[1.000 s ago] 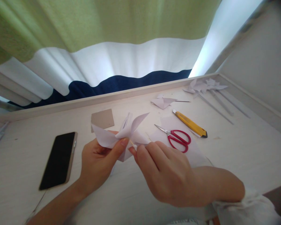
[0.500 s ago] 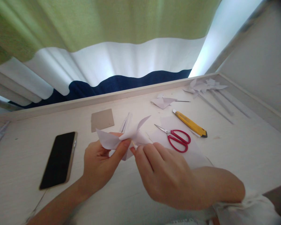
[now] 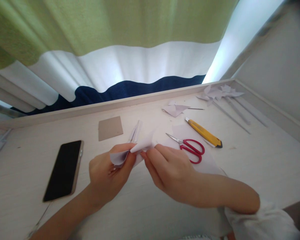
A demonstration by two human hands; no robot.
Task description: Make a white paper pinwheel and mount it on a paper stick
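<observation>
A white paper pinwheel (image 3: 142, 144) with curled blades is between my two hands above the table. My left hand (image 3: 110, 170) grips it from the left, thumb and fingers closed on the folded paper, with one curled blade sticking out over the fingers. From the right, my right hand (image 3: 168, 170) pinches at the pinwheel's middle, fingertips close to the left thumb. What lies right between those fingertips is hidden. Red-handled scissors (image 3: 193, 148) lie beyond my right hand, on a white paper sheet (image 3: 207, 160).
A yellow utility knife (image 3: 203, 132) lies right of the scissors. Further back are another paper pinwheel (image 3: 175, 109) and several pinwheels on paper sticks (image 3: 221, 93). A cardboard square (image 3: 110, 128) and a black phone (image 3: 63, 170) lie at left. The table has a raised back edge (image 3: 145, 101).
My hands have drawn closer together, and the pinwheel has tilted and folded in between them. A thin pale stick that showed at my right fingertips is now out of sight.
</observation>
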